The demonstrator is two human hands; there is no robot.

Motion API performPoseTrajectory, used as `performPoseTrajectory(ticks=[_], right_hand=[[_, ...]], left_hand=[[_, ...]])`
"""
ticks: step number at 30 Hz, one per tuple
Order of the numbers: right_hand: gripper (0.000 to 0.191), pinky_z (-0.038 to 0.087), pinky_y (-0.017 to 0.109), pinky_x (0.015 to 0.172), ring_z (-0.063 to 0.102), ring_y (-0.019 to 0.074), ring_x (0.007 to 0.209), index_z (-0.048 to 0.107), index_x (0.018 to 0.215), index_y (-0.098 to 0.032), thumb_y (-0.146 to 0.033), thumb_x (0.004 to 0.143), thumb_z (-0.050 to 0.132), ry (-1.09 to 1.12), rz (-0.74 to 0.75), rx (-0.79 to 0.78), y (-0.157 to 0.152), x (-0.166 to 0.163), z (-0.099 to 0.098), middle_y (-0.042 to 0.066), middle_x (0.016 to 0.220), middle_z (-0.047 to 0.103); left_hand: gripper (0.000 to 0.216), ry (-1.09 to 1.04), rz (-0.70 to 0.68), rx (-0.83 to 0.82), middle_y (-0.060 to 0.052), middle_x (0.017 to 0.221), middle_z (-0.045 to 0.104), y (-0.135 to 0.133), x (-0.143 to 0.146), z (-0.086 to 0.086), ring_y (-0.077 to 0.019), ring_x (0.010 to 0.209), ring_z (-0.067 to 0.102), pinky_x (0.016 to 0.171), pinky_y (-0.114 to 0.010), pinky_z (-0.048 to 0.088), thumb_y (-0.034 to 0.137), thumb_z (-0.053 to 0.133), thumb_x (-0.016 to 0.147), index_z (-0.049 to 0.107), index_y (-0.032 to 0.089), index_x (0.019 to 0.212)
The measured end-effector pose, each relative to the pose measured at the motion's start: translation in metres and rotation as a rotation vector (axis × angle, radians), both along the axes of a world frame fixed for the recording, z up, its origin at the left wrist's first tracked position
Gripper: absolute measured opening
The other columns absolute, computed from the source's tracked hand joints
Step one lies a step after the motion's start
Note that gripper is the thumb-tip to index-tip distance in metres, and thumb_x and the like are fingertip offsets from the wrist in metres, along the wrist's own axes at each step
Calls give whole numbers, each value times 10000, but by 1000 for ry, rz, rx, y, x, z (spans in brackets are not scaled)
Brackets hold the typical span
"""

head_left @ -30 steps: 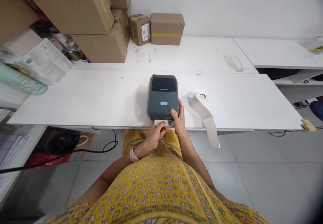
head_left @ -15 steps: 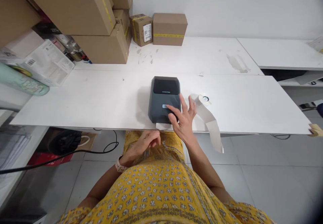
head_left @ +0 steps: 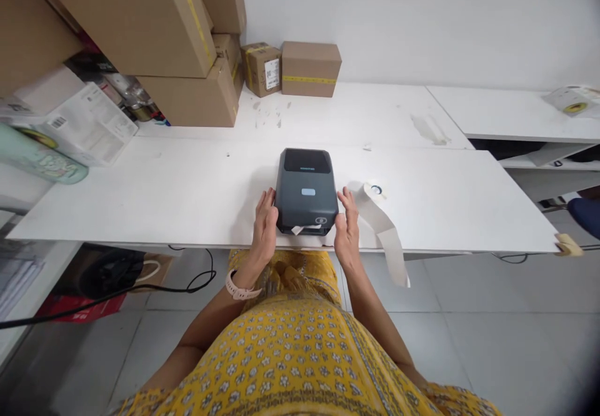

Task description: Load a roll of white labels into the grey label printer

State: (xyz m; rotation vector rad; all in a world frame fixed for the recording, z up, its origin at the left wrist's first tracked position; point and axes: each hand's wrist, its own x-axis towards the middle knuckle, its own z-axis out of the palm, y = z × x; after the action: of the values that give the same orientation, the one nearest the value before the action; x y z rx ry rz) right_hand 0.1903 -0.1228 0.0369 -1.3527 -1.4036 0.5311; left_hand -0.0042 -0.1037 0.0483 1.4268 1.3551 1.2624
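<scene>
A dark grey label printer (head_left: 307, 207) stands near the front edge of the white table, with a light button on its lid. From its front slot a short piece of pale label paper (head_left: 304, 229) sticks out. My left hand (head_left: 265, 225) is beside the printer's left side, fingers stretched forward, seemingly touching it. On the opposite side my right hand (head_left: 347, 228) is at the printer's right edge, its fingers also extended. To the right lies a partly unrolled label roll (head_left: 375, 194), its strip hanging over the table edge.
Cardboard boxes (head_left: 187, 100) are stacked at the back left, with a taped brown box (head_left: 311, 69) against the wall. A mint green bottle (head_left: 51, 161) and a white carton (head_left: 94, 122) lie at the left. Below the table runs a black cable (head_left: 140, 288).
My right hand has left the printer's button and moved to its right side. My left hand has risen from the lap to the left side. Less label paper shows at the front slot.
</scene>
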Motion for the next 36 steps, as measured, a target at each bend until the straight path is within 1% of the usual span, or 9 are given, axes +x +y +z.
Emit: performPoseTrajectory(ticks=[4,9,13,18,23,26,28,32,36], right_hand=[[580,154,626,1263,150,262,1585,238,1574,-422,-606,1024,232,55,57,3,8,0,-3,0,1677,276],[661,140,615,1268,97,266,1593,114,1604,-399,-667,1001,143,-62,27,149,61,-1,34,13,1694,193],[690,189,620,1248,191,297,1571,186,1596,-332,-676,998,151,-130,-35,191,119,5,65,75,1660,276],[744,294,600,1203,297,308,1529,187,1584,-301,-718,973,257,-245,19,233,179,16,84,117,1632,338],[680,324,573,1181,408,320,1453,404,1490,-250,-684,969,356,-292,-43,351,169,15,91,135,1561,451],[465,423,502,1105,659,275,1150,635,1253,-236,-516,1021,344,-452,225,226,146,9,81,107,1222,722],[384,381,528,1130,709,268,1037,695,1111,-226,-403,1020,367,-652,469,32,137,4,71,81,1052,778],[384,128,594,1227,672,267,1170,663,1177,-185,-278,1022,324,-968,739,-274,134,-5,60,102,1139,765],[400,77,613,1227,588,286,1305,595,1321,-186,-288,1010,365,-1003,846,-372,138,-9,61,120,1290,709]], left_hand=[[611,-69,6,65,-30,1635,377,14,1,13,-227,1555,249,1277,-438,237,631,329,998,520,283,1463],[589,-128,-2,194,-51,1507,552,64,0,31,-241,1463,431,1240,-450,306,609,318,1009,605,243,1370],[440,-73,43,138,-110,1397,636,96,-1,14,-271,1358,541,1182,-457,380,438,563,929,649,197,1288],[574,33,-18,-26,-123,1415,616,99,3,-23,-288,1320,563,1118,-487,441,246,648,798,581,203,1366],[645,135,-7,-39,-135,1380,638,93,6,-23,-309,1211,625,1050,-500,488,229,654,766,545,192,1401],[644,175,-13,-36,-114,1376,646,92,6,-16,-303,1170,651,1038,-481,496,210,646,759,545,200,1395],[630,208,-7,-27,-100,1364,657,91,7,-12,-294,1187,648,1051,-460,490,200,640,763,549,205,1386],[677,326,-13,-48,-119,1382,647,89,7,-5,-293,1242,628,1060,-442,486,174,589,816,448,185,1478],[776,496,-31,-47,-127,1346,672,88,6,-2,-302,1182,665,1033,-460,487,87,469,850,249,177,1589]])
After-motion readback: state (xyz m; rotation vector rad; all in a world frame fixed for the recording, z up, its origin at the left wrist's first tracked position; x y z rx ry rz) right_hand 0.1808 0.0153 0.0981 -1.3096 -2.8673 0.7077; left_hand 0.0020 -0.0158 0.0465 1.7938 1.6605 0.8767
